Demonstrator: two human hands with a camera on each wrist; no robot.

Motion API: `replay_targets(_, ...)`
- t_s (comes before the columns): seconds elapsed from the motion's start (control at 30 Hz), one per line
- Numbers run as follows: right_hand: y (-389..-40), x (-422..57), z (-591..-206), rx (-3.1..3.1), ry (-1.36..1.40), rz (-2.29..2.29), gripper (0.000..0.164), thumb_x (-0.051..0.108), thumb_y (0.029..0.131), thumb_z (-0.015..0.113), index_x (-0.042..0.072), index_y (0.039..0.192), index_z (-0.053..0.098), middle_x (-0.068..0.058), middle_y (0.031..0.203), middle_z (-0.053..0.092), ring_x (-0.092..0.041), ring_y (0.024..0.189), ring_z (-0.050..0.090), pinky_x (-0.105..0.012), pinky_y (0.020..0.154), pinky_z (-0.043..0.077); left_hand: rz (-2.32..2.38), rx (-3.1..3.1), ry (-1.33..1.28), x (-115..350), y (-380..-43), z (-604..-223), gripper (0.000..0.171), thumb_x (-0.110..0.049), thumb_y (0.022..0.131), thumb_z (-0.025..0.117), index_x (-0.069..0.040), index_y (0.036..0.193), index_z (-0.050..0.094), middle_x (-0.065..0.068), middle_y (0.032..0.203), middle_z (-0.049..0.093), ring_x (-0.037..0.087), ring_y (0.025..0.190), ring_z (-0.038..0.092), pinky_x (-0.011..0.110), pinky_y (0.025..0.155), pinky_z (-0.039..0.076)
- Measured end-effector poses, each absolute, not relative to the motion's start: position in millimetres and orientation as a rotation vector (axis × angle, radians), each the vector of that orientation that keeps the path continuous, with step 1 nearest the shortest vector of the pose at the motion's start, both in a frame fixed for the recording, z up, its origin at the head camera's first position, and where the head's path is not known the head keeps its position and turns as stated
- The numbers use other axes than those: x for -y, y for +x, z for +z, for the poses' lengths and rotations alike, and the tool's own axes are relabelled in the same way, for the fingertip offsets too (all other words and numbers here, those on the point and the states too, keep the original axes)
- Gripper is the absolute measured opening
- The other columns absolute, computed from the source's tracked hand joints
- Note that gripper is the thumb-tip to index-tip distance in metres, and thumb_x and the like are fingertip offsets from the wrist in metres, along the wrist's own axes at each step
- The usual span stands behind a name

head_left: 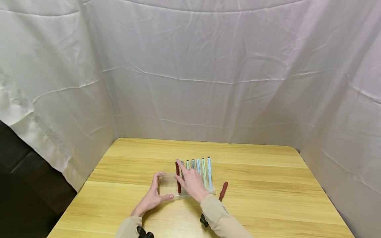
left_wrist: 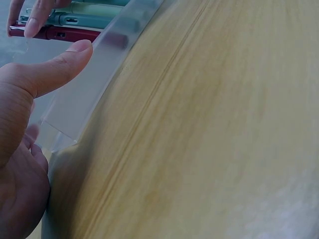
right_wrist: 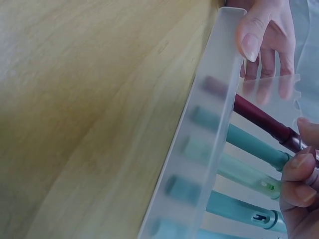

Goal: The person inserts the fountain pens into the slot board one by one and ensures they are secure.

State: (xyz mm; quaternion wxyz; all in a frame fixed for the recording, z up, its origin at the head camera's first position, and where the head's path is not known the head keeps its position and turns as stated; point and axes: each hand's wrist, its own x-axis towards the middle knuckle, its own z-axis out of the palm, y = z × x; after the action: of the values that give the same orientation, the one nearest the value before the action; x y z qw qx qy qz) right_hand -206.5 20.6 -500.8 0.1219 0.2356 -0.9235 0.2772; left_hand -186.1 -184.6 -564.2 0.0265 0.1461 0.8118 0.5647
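A clear plastic pen tray [head_left: 167, 185] lies on the table with several pens side by side in it. My left hand [head_left: 151, 199] grips its left end, the thumb along the front wall [left_wrist: 107, 82] and the fingers at the far side. My right hand [head_left: 193, 184] reaches over the row and pinches the cap end of a dark red pen [head_left: 178, 181], the leftmost one. Right of it lie teal, green and blue pens, including a light green pen [head_left: 203, 170] and a light blue pen [head_left: 209, 172]. The right hand hides parts of the middle pens.
Another dark red pen [head_left: 223, 190] lies on the wooden table [head_left: 268, 185], right of the tray and partly behind the right forearm. Pale curtains [head_left: 190, 99] stand behind and beside the table. Something black [head_left: 26, 178] fills the lower left.
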Motion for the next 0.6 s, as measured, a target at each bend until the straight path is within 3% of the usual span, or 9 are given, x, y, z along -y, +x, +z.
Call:
replay_targets(0.17, -204.2, -24.2, -498.7, 2.694, 0.683, 0.865, 0.071, 0.031, 0.098, 0.066, 0.017, 0.158, 0.032, 0.012, 0.047, 0.029, 0.001, 0.039, 0.023, -0.011, 0.038, 0.025, 1.745, -2.516, 0.466, 185.0, -185.9, -564.7, 0.094, -0.021, 0.077, 0.087, -0.007, 0.147, 0.026, 0.023, 0.158, 0.024, 0.049, 0.153, 0.011, 0.07, 0.123, 0.005)
replay_targets(0.37, -196.4, -42.0, -496.6, 2.655, 0.645, 1.089, 0.065, 0.027, 0.098, 0.065, 0.015, 0.155, 0.038, 0.012, 0.049, 0.038, 0.003, 0.04, 0.03, -0.013, 0.043, 0.038, 1.756, -2.507, 0.462, 184.4, -186.4, -565.5, 0.093, -0.02, 0.078, 0.086, -0.007, 0.147, 0.026, 0.024, 0.159, 0.023, 0.051, 0.153, 0.01, 0.07, 0.122, 0.004)
replay_targets(0.6, -192.9, -84.1, -503.4, 2.568, 0.507, 1.247, 0.059, 0.017, 0.095, 0.068, 0.008, 0.149, 0.046, 0.008, 0.057, 0.051, 0.003, 0.045, 0.037, -0.016, 0.043, 0.042, 1.738, -2.502, 0.42, 183.1, -185.9, -563.9, 0.093, -0.019, 0.077, 0.087, -0.009, 0.147, 0.027, 0.024, 0.161, 0.02, 0.051, 0.153, 0.008, 0.068, 0.123, 0.002)
